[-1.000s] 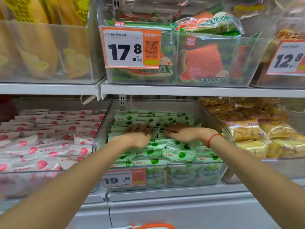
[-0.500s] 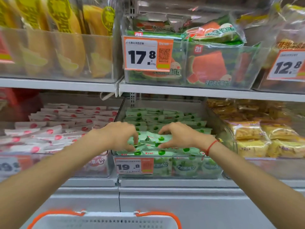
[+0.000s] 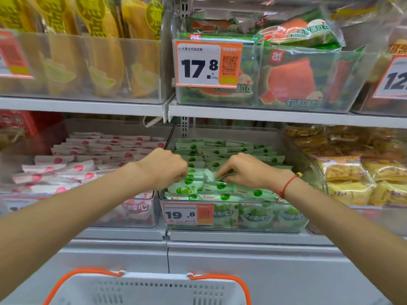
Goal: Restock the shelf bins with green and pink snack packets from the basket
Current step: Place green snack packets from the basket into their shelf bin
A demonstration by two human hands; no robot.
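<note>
Green packets lay stacked in rows in the clear middle bin. Pink packets filled the bin beside it. The white basket sat below.

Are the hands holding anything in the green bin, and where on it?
Both hands, left hand and right hand, have fingers curled onto green packets at the bin's front; the exact grip points are hidden.

The left hand curls down over the green packets, and its fingertips are out of sight behind the knuckles, so the grip can't be read. The right hand covers the packets under its fingers too. Down low, the basket is chopped by the bottom edge, its contents unseen. The far-right price tag runs off the frame, only "12" showing. The fine print on the 19.8 tag is too blurred to read.
</note>
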